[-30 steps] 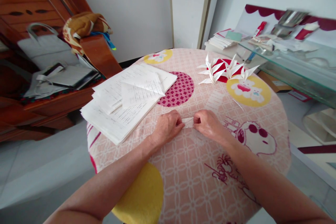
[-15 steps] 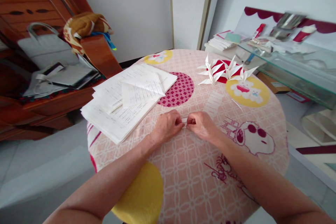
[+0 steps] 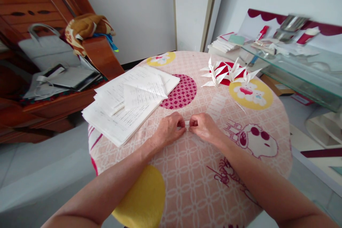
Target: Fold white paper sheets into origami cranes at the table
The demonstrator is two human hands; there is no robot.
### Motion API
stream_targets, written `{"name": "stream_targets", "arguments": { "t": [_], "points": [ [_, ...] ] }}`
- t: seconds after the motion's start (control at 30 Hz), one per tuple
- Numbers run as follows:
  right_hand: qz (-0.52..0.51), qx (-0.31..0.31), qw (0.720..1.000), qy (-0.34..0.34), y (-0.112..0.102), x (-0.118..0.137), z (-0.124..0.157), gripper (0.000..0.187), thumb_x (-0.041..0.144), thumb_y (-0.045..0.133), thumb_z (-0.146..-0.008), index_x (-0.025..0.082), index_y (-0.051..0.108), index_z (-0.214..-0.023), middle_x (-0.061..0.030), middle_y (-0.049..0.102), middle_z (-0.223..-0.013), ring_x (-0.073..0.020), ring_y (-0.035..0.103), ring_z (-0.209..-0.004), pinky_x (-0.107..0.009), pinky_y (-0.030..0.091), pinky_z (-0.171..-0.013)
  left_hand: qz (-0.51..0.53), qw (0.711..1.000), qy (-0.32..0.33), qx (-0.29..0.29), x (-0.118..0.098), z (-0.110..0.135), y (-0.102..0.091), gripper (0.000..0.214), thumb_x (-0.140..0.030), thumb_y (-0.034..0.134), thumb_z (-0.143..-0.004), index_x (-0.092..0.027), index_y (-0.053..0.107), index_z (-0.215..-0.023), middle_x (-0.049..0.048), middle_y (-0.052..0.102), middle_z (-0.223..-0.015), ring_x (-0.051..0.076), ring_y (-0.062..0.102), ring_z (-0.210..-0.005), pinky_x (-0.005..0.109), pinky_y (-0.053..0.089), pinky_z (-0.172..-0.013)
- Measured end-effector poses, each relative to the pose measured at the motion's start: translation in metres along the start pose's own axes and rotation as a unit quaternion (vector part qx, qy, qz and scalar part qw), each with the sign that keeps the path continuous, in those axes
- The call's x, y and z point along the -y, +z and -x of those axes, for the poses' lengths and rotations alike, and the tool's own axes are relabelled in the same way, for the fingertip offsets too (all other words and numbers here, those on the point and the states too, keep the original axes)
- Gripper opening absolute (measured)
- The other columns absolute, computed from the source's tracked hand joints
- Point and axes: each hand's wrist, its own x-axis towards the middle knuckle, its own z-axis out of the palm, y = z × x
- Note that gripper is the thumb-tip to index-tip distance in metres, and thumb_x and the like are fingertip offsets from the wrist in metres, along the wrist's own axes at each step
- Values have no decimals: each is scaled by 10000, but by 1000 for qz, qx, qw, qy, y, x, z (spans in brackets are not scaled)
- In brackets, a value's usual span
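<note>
Close together over the middle of the table, my left hand (image 3: 171, 127) and my right hand (image 3: 204, 126) pinch a small piece of white paper (image 3: 187, 123) between them. Its narrow middle shows between my fingertips; my fingers cover the ends. To the left of my left hand lies a stack of written sheets (image 3: 128, 121), with a folded paper (image 3: 145, 91) on top. Beyond my right hand, several white paper cranes (image 3: 216, 74) stand grouped at the table's far right. A thin white strip (image 3: 240, 107) rests nearer to me than the cranes.
The round table wears a pink patterned cloth (image 3: 187, 185). On the right, a glass shelf (image 3: 296, 64) holds papers, a red tube (image 3: 263, 32) and a metal pot (image 3: 294, 23). A wooden bench (image 3: 61, 105) on the left bears a grey bag (image 3: 42, 50) and a laptop-like flat item (image 3: 74, 77).
Both hands keep their pinch on the white paper in nearly the same place. The view has shifted very slightly; nothing else has visibly moved.
</note>
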Motion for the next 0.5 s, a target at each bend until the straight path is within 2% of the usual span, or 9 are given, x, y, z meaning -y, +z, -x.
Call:
{"name": "stream_targets", "arguments": {
  "t": [0.1,0.3,0.43,0.5],
  "points": [
    [2,-1,1000,0,0,-2,-1,121,43,661,-683,155,705,-682,-16,677,-641,-135,572,-622,-247,345,-594,24,1000,14,8,2,2,-4,109,-74,626,-732,-164,613,-792,6,622,-814,135,593,-750,251,466,-701],
    [-12,-5,1000,-19,1,-4,-3,116,58,672,-688,163,674,-637,4,652,-614,-121,540,-596,-245,326,-581,63,994,81,39,14,7,-14,222,-36,549,-729,-172,635,-882,26,654,-916,146,616,-843,262,505,-784],
    [-18,-7,1000,-4,2,-6,-5,108,80,688,-674,167,658,-617,19,621,-584,-118,525,-568,-244,316,-557,72,989,115,64,23,9,-20,384,14,476,-665,-170,656,-950,35,666,-973,147,627,-884,265,511,-815],
    [-31,-5,1000,0,3,-8,-6,99,96,708,-663,169,659,-618,25,618,-581,-119,530,-566,-240,320,-551,88,988,113,59,23,8,-21,434,26,454,-640,-165,663,-970,37,682,-991,147,639,-897,270,515,-838]
  ]
}}
